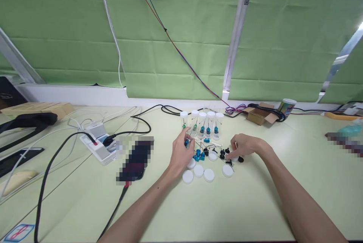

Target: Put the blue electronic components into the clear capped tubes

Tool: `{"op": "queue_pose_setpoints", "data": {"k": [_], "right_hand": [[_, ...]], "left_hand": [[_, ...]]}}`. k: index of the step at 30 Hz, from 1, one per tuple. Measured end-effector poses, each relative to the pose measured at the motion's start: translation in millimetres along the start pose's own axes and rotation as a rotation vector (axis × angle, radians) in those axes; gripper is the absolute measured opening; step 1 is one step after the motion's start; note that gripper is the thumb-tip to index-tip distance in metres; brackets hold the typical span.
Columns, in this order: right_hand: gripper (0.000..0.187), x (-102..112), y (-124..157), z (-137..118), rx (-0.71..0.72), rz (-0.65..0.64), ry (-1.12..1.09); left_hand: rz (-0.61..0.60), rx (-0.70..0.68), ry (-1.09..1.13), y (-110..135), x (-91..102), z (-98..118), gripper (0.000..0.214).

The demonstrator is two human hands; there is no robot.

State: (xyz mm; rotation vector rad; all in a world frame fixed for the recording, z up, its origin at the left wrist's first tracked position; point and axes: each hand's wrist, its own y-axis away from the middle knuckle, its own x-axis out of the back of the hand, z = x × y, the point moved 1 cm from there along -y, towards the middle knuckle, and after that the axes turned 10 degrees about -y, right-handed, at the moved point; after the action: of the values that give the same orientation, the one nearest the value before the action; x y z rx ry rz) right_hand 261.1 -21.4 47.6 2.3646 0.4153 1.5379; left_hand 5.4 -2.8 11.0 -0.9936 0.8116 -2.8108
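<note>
A row of small clear vials (202, 123) with white tops stands on the pale green table (255, 205), each with a blue or green bit inside. In front lie loose blue pieces (199, 156), black pieces (224, 153), thin metal pins (214, 144) and several white caps (198, 171). My left hand (181, 152) is curled, its fingers pinched round a small blue piece close to the leftmost vials. My right hand (245, 146) rests knuckles-up over the black pieces, fingertips pressed down on something small that I cannot make out.
A white power strip (99, 146) with black and white cables sits at the left, beside a blurred dark phone (135, 159) on a cable. A small cardboard box (259, 114) and a mug (287, 106) stand at the back right. Green blinds hang behind.
</note>
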Motion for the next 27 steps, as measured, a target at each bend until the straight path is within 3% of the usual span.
{"op": "queue_pose_setpoints", "data": {"k": [19, 23, 27], "right_hand": [[0.038, -8.8, -1.6, -0.4, -0.088, -0.143, -0.207], [0.037, -10.4, -1.8, -4.5, -0.072, -0.149, -0.218], [0.038, -13.6, -4.7, -6.4, -0.054, -0.144, -0.221]], "left_hand": [[0.006, -0.033, -0.014, 2.5, -0.3, 2.3, 0.039], [0.015, -0.113, -0.043, 4.7, 1.0, 5.5, 0.038], [0.002, -0.296, -0.135, 10.4, 1.8, 11.7, 0.041]]}}
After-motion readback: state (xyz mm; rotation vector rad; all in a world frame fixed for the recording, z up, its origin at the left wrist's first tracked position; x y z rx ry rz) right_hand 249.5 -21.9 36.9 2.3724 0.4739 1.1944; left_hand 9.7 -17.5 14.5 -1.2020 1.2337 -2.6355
